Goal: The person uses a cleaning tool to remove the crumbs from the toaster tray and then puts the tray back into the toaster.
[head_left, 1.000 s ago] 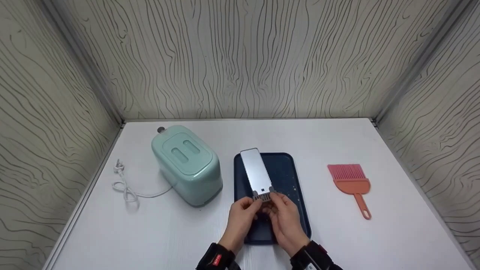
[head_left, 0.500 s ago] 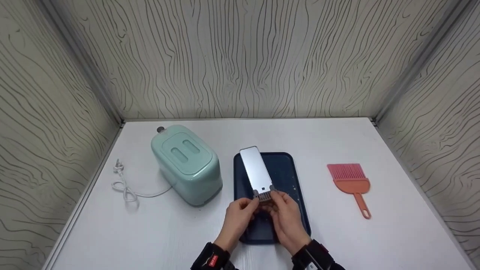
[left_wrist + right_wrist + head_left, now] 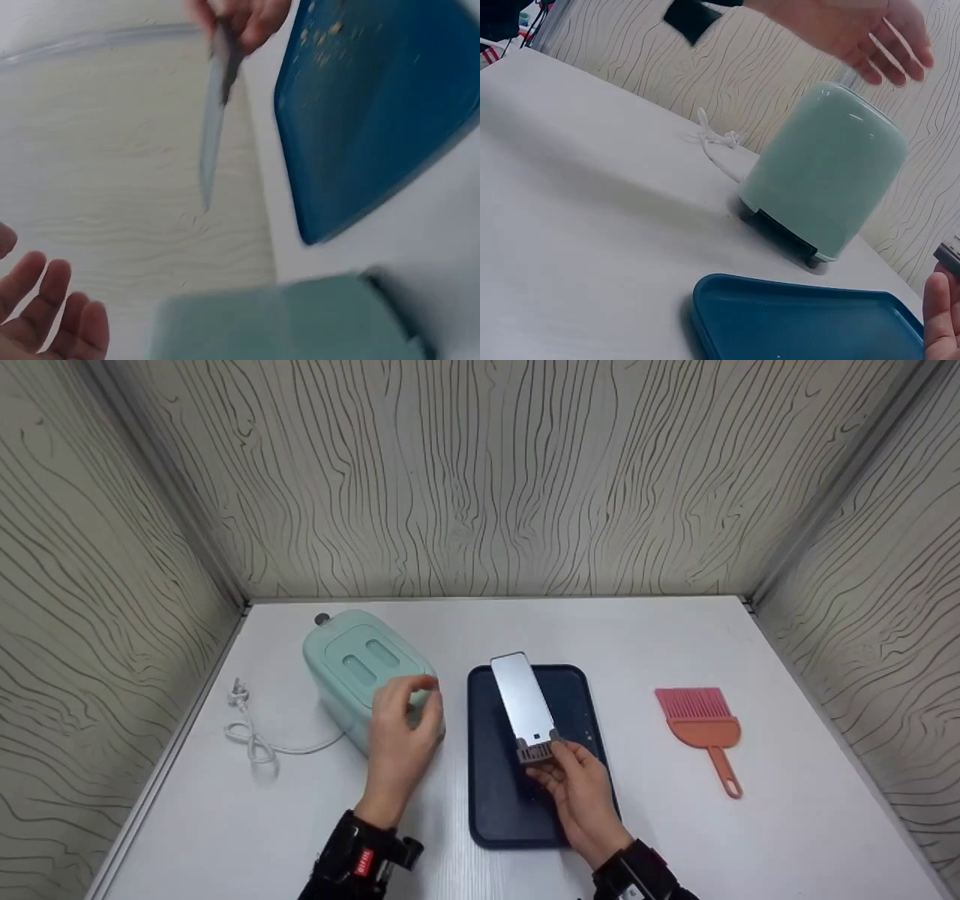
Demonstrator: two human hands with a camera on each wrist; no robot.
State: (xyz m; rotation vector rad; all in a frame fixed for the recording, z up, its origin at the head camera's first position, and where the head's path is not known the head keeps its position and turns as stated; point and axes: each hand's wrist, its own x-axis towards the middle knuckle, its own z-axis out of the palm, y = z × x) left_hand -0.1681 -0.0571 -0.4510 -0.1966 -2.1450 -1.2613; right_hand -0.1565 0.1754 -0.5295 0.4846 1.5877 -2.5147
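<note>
My right hand (image 3: 583, 795) pinches the grey slotted end of a long, shiny metal crumb tray (image 3: 523, 697) between thumb and fingers. The crumb tray is held above a dark blue rectangular tray (image 3: 495, 817), its far end pointing away. My left hand (image 3: 401, 746) holds nothing, its fingers loosely bent, in front of the near end of a mint green toaster (image 3: 334, 690). In the right wrist view that hand is raised clear of the toaster (image 3: 825, 172). Crumbs (image 3: 334, 30) lie on the blue tray in the left wrist view.
A white cord (image 3: 259, 746) with its plug lies left of the toaster. To the right of the blue tray lies an orange dustpan-shaped brush (image 3: 705, 731) with pink bristles. Wood-patterned panels (image 3: 480, 480) enclose the white table at the back and sides.
My left hand has let go of the crumb tray and moved left and away to the toaster. The crumb tray has shifted slightly right in my right hand.
</note>
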